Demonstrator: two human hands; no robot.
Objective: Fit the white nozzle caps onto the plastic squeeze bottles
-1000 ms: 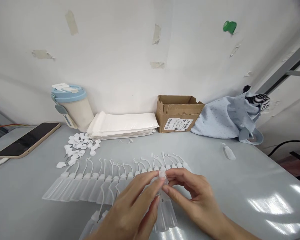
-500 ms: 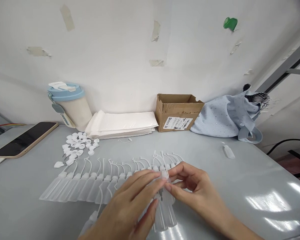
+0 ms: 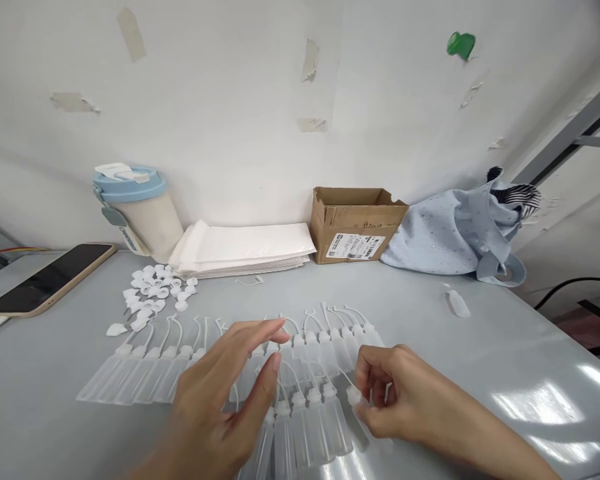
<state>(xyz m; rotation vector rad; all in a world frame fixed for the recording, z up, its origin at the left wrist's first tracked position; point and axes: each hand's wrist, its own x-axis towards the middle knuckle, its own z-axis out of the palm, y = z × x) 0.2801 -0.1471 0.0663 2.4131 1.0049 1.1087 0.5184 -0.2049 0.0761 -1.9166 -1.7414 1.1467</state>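
My right hand (image 3: 395, 393) pinches a small translucent plastic bottle (image 3: 354, 396) near its white neck, at the right end of the front row. Its body passes partly behind my fingers. My left hand (image 3: 225, 393) is held over the bottles with thumb and fingers apart and nothing between them, covering part of both rows. The back row of bottles (image 3: 150, 373) lies side by side on the table, thin white strips curling from the necks. In front lies a shorter row of like bottles (image 3: 313, 433).
White caps (image 3: 153, 290) lie heaped at the left, beside a phone (image 3: 50, 279) and a tumbler (image 3: 147, 217). White envelopes (image 3: 250, 247), a cardboard box (image 3: 355, 227) and a blue fabric bag (image 3: 440, 230) line the wall. One small white piece (image 3: 459, 303) lies at the right.
Both hands were together over a bottle neck. My left hand has drawn back left and opened; my right has moved down and slightly right, now pinching a bottle at the front row's end.
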